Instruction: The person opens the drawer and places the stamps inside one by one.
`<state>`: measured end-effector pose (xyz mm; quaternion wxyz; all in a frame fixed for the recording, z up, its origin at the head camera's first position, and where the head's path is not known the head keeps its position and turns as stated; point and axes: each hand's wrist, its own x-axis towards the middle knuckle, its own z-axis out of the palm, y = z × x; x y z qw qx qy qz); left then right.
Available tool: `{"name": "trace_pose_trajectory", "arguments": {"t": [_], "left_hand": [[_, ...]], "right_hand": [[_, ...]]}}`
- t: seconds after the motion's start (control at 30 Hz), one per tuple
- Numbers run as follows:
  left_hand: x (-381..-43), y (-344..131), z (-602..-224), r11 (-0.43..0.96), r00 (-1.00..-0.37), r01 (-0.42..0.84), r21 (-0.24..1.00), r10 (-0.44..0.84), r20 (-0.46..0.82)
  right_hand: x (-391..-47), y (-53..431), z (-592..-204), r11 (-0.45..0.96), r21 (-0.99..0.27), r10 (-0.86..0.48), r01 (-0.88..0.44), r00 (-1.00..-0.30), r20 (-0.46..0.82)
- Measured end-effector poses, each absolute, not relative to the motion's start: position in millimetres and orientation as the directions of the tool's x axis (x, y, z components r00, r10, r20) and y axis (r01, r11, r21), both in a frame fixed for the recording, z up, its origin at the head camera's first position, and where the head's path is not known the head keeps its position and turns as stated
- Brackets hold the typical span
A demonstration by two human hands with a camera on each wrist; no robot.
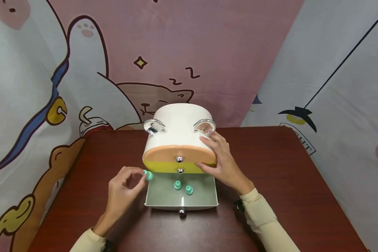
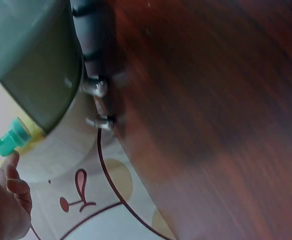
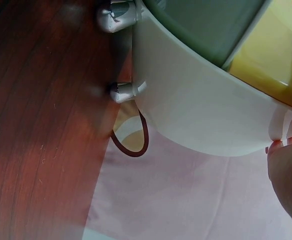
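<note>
A small white drawer cabinet [image 1: 181, 122] stands on the table, its bottom grey-green drawer [image 1: 163, 196] pulled out. Two teal spool-shaped pieces [image 1: 189, 190] rest in that drawer. My left hand [image 1: 123, 187] pinches another teal piece [image 1: 149, 175] between thumb and fingertips, at the drawer's back left corner. In the left wrist view the piece [image 2: 13, 137] shows close to the drawer's edge. My right hand [image 1: 223, 162] holds the cabinet's right side, fingers against the white shell and thumb on the yellow drawer front [image 1: 167, 167].
The orange drawer [image 1: 160, 154] and the yellow one are closed, each with a silver knob. Chrome rings [image 1: 204, 126] stick out of the cabinet's upper face. Behind the dark wooden table [image 1: 289, 189] hangs a cartoon-printed cloth [image 1: 226, 63].
</note>
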<state>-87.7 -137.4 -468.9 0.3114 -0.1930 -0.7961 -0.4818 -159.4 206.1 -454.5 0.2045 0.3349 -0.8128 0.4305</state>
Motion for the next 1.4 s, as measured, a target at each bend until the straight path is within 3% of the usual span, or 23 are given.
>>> {"name": "trace_pose_trajectory", "arguments": {"t": [0.17, 0.4, 0.7, 1.07, 1.4], "left_hand": [[-85.6, -129.8, -482.9, 0.438, -0.68, 0.681, 0.587, 0.08, 0.729], [-83.1, -115.2, -494.3, 0.431, -0.675, 0.716, 0.549, 0.229, 0.701], [-83.3, -94.2, -494.9, 0.513, -0.718, 0.687, 0.514, 0.374, 0.587], [-80.8, -75.7, -484.9, 0.707, -0.866, 0.499, 0.501, 0.383, 0.321], [-90.7, -66.6, -480.6, 0.665, -0.842, 0.532, 0.523, 0.478, 0.249]], "right_hand": [[-159.0, 205.5, -454.4, 0.401, -0.561, -0.369, -0.724, -0.688, 0.625], [-160.1, 205.0, -455.4, 0.403, -0.559, -0.367, -0.725, -0.687, 0.627], [-160.0, 205.9, -454.6, 0.399, -0.558, -0.369, -0.728, -0.684, 0.629], [-160.3, 206.4, -454.0, 0.402, -0.551, -0.371, -0.731, -0.68, 0.632], [-160.2, 206.7, -454.1, 0.398, -0.554, -0.371, -0.731, -0.681, 0.631]]}}
